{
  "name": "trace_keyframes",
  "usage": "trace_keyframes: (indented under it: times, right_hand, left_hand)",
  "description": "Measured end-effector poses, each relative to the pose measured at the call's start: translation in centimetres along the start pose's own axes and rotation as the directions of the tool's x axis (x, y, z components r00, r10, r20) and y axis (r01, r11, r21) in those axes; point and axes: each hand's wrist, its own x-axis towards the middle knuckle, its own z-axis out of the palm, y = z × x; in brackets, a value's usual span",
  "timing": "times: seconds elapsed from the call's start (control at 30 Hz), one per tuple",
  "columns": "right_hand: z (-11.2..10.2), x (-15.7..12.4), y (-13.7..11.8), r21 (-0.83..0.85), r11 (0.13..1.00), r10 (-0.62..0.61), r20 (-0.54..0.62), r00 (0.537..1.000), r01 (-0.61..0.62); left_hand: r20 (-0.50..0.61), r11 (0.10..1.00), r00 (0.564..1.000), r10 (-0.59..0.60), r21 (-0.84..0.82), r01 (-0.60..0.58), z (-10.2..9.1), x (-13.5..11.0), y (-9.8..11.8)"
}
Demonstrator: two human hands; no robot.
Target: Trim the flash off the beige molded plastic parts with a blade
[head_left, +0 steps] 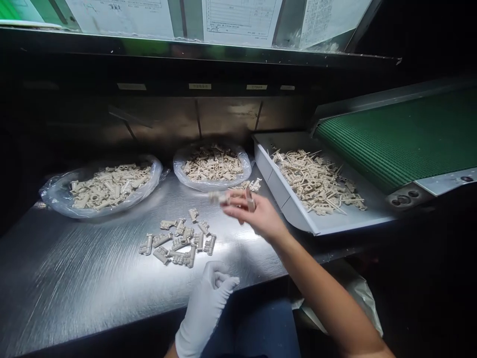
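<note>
My right hand [257, 211], bare and partly blurred, is above the steel table, closed on a small beige plastic part [215, 197] at its fingertips. Another beige piece [250, 200] shows at its fingers. Near the table's front edge, my left hand [208, 301] in a white glove has its fingers curled together; whether anything is inside cannot be seen. Beyond the glove lies a loose group of beige tube-shaped plastic parts [184, 243]. A few more parts [254, 185] rest just behind my right hand.
Two plastic-lined round containers, the left one [80, 214] and the middle one [208, 187], hold similar beige parts. On the right, a pale tray [290, 211] holds parts mixed with thin sticks. A green conveyor belt [406, 134] slopes beside it. A dark ledge [201, 55] crosses above the table.
</note>
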Motion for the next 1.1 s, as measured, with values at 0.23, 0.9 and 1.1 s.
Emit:
trace_keyframes:
  times: [0.23, 0.9, 1.1]
  right_hand:
    - [-3.1, 4.7, 4.7, -0.278, 0.96, -0.068, -0.378, 0.923, -0.043]
    - [-2.9, -1.0, 6.1, -0.237, 0.959, -0.269, -0.605, 0.75, 0.153]
    - [0.8, -7.2, 1.8, -0.197, 0.94, -0.336, -0.383, 0.86, 0.279]
  left_hand:
    - [0.083, 0.998, 0.996, 0.038, 0.04, -0.042, -0.2, -0.1, 0.2]
    - [0.066, 0.997, 0.995, 0.07, -0.016, -0.069, 0.3, 0.3, 0.0]
    - [-0.036, 0.976, 0.986, 0.163, -0.142, -0.167, 0.4, 0.0, 1.7]
